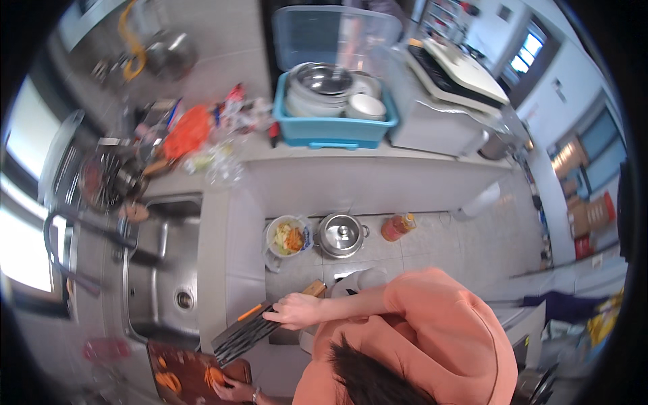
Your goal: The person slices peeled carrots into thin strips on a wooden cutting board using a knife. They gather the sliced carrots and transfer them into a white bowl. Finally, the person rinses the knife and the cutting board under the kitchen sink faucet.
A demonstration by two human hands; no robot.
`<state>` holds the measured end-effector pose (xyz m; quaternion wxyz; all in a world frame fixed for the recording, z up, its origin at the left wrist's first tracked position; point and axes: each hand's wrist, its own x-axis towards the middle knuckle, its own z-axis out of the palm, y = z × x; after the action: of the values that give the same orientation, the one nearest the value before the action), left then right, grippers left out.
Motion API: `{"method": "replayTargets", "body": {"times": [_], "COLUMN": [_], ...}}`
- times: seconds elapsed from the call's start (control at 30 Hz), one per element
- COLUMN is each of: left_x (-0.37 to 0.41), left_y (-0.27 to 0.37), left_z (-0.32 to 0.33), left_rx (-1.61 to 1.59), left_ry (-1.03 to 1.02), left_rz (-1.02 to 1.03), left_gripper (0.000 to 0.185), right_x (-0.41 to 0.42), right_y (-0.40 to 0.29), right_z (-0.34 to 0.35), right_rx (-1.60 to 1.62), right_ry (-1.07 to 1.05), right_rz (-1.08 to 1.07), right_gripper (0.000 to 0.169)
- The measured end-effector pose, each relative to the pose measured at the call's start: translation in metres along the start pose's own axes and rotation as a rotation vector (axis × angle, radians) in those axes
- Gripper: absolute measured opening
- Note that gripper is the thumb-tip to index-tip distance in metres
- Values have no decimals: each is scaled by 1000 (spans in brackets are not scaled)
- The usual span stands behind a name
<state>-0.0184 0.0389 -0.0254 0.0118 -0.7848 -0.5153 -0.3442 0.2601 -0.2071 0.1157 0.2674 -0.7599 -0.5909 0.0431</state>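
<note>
My right hand holds a wide cleaver with a dark patterned blade; its wooden handle end shows behind the hand. A strip of orange vegetable clings to the blade's upper edge. At the bottom of the view, my left hand grips a piece of orange vegetable, perhaps carrot, on a reddish-brown cutting board. More orange pieces lie on the board to its left. The cleaver is in the air above the board's right end, apart from the left hand.
A steel sink adjoins the board. On the floor stand a bin with vegetable scraps, a lidded steel pot and an oil bottle. A blue tub of bowls and a cluttered pile of bags occupy the far counter.
</note>
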Motion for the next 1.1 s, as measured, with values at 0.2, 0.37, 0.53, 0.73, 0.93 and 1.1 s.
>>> {"method": "replayTargets", "body": {"times": [0.2, 0.37, 0.53, 0.73, 0.93, 1.1], "left_x": [-10, -59, -121, -185, -204, -199], "left_y": [94, 209, 319, 423, 442, 394], "left_z": [-18, -43, -84, -127, -118, -114], "left_rx": [34, 67, 225, 180, 23, 0], "left_ry": [122, 160, 135, -204, -36, -41], "left_rz": [181, 332, 474, 437, 626, 421], "left_gripper": [43, 48, 54, 55, 51, 36], "right_x": [-114, -217, -321, -423, -467, -435], "right_y": [40, 87, 128, 169, 188, 185], "right_z": [-44, -76, -127, -165, -186, -189], "right_rx": [-30, -29, -7, 19, -37, 59], "right_ry": [104, 117, 140, 200, 305, 110], "right_rz": [147, 208, 237, 320, 345, 354], "right_gripper": [45, 52, 56, 51, 43, 41]}}
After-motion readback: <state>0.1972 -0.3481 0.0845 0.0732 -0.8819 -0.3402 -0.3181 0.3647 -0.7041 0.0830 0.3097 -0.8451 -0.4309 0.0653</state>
